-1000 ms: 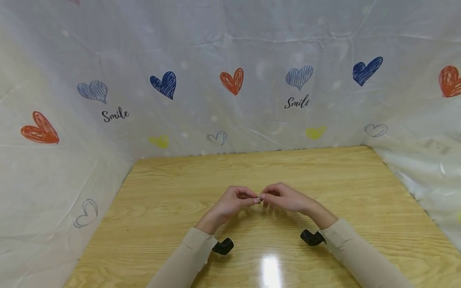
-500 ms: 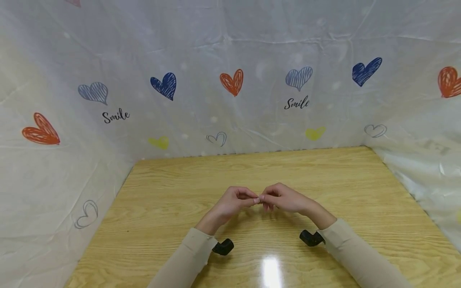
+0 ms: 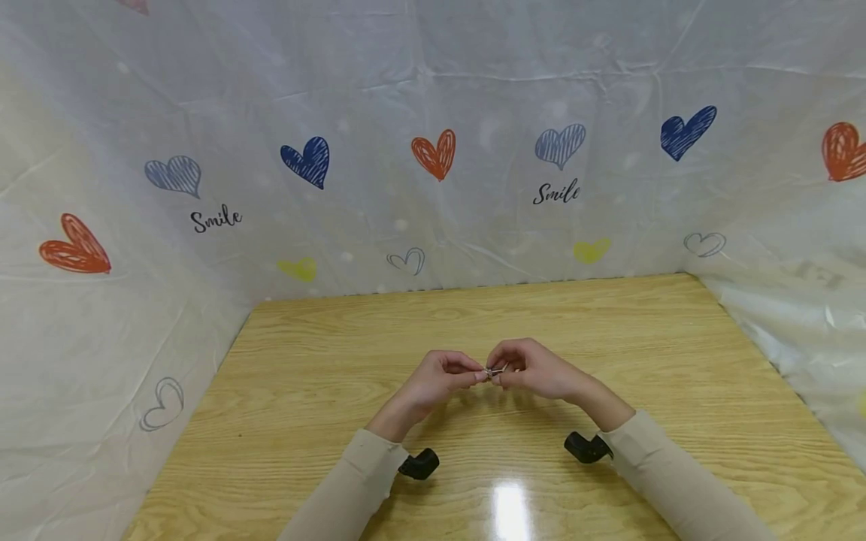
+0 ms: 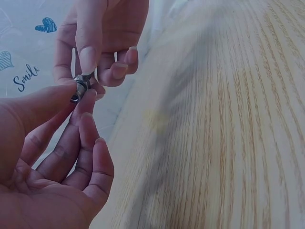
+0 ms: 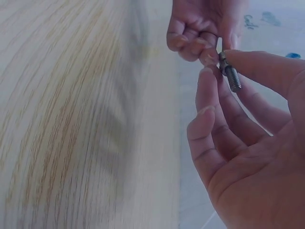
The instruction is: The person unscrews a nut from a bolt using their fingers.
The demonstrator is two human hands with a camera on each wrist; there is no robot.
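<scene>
A small metal bolt (image 3: 498, 370) lies between both hands, a little above the table. My left hand (image 3: 436, 382) pinches one end between thumb and forefinger. My right hand (image 3: 539, 373) holds the bolt near its middle, thumb and fingertips close around it. In the right wrist view, the threaded shank (image 5: 233, 80) sticks out toward the right palm. The left wrist view shows a hollow-looking round end (image 4: 75, 98) by the left thumb. A ring or nut-like collar (image 4: 83, 81) sits where the fingertips meet, partly hidden by them.
The wood-grain table (image 3: 338, 330) spreads beneath the hands. A pale sheet (image 3: 365, 210) printed with hearts and "Smile" hangs at the back and both sides. Black angled pieces (image 3: 419, 463) stick out at the wrists, by the beige sleeves (image 3: 358, 473).
The right fingers, which met the left fingertips half a second ago, have spread and shifted slightly right along the bolt, leaving its shank visible. The left hand has stayed in place.
</scene>
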